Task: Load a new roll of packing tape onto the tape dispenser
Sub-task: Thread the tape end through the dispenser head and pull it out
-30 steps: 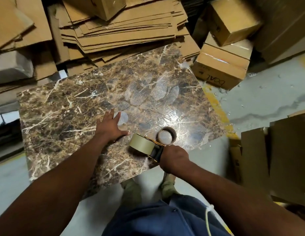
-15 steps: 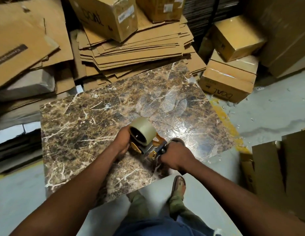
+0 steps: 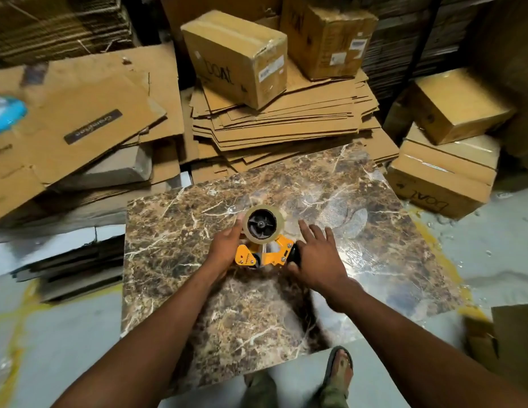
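We are now looking at the orange metal tape dispenser (image 3: 264, 254) side-on, where half a second ago it was still being gripped by its handle and tilted away from us. The beige roll of packing tape (image 3: 262, 222) is sitting on the dispenser's black hub, its open core facing us, held just above the brown marble-patterned surface (image 3: 257, 316). Our left hand (image 3: 226, 249) is taking over the support, its fingers (image 3: 239, 228) curling around the left edge of the roll and the frame. Our right hand (image 3: 314, 262) is letting go of the black handle, its fingers (image 3: 308, 231) spreading open and pinching nothing, though the palm is still touching the handle end. We are judging that the roll is seated, so the loading is largely done; threading the free tape end through the front roller is probably what remains.
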Demonstrator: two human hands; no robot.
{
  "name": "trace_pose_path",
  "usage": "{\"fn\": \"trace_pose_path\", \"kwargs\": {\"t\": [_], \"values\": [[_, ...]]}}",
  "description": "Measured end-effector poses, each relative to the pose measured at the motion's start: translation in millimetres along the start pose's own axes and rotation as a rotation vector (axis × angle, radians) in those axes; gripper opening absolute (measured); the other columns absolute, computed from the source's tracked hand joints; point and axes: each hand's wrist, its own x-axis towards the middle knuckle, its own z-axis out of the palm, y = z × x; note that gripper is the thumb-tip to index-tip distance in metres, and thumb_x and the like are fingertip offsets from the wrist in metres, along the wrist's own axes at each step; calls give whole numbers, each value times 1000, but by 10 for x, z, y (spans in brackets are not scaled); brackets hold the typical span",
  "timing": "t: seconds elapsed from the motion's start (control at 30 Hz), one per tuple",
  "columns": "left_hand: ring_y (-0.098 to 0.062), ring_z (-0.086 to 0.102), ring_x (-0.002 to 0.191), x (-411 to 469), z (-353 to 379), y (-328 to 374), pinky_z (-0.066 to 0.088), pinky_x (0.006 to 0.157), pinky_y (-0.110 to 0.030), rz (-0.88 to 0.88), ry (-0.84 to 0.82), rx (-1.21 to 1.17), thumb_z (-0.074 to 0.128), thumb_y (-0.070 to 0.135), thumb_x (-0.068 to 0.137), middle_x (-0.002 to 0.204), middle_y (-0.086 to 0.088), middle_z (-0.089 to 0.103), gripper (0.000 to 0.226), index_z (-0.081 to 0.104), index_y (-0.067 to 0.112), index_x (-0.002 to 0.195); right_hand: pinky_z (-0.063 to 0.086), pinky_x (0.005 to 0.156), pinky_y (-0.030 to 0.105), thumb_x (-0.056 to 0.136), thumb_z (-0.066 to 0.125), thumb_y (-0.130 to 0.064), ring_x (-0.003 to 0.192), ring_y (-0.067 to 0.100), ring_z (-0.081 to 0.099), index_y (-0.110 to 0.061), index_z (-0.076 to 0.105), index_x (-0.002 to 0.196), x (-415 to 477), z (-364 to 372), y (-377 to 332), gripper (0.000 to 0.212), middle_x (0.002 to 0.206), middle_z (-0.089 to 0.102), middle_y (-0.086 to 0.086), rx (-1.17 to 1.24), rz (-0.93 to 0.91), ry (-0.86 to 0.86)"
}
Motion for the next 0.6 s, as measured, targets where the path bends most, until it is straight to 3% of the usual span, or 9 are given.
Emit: {"fn": "trace_pose_path", "kwargs": {"t": [0.07, 0.1, 0.17, 0.23, 0.33, 0.47, 0.6], "values": [[-8, 60, 114, 17, -36, -75, 45, 90, -19, 49, -32, -14, 65, 55, 99, 141, -3, 68, 60, 66, 13, 142, 15, 119, 63, 85, 63, -61, 149, 34, 25, -21, 77, 106, 108, 81, 7, 47, 168, 22, 11, 9, -15, -5], [-6, 61, 114, 41, -38, -119, 46, 91, -18, 65, -34, -2, 76, 49, 94, 138, 2, 68, 62, 64, 14, 144, 13, 120, 63, 86, 64, -60, 150, 34, 23, -21, 76, 109, 171, 134, 8, 47, 169, 20, 10, 17, -18, -12], [3, 62, 104, 110, -29, -220, 47, 91, -20, 84, -53, 55, 86, 33, 88, 116, 21, 68, 63, 61, 20, 145, 12, 120, 63, 88, 66, -56, 150, 34, 22, -17, 73, 115, 273, 272, 18, 48, 169, 20, 9, 15, -26, -25], [-3, 64, 106, 155, 9, -270, 47, 90, -24, 102, -69, 123, 86, 23, 89, 108, 29, 61, 62, 59, 24, 146, 13, 120, 64, 88, 68, -53, 150, 35, 25, -14, 69, 125, 354, 408, 24, 54, 168, 23, 9, 11, -31, -36], [-10, 59, 119, 240, 35, -315, 43, 92, -20, 138, -42, 186, 82, 15, 92, 122, 19, 60, 67, 55, 18, 153, 11, 120, 64, 88, 66, -54, 151, 35, 24, -14, 56, 142, 460, 595, 25, 68, 169, 21, 9, 19, -7, -87], [-13, 58, 108, 318, 44, -355, 39, 70, -2, 140, -20, 308, 75, 5, 93, 99, 23, 56, 58, 59, 15, 149, 11, 121, 63, 88, 59, -60, 152, 33, 23, -15, 38, 156, 518, 790, -7, 84, 170, 18, 8, 31, 7, -138], [-15, 54, 108, 375, 74, -413, 42, 90, -25, 114, 1, 354, 78, 14, 92, 117, 8, 57, 60, 60, 19, 149, 12, 121, 61, 88, 58, -59, 149, 33, 25, -15, 46, 151, 538, 883, -50, 78, 168, 22, 8, 51, 14, -127]]}}
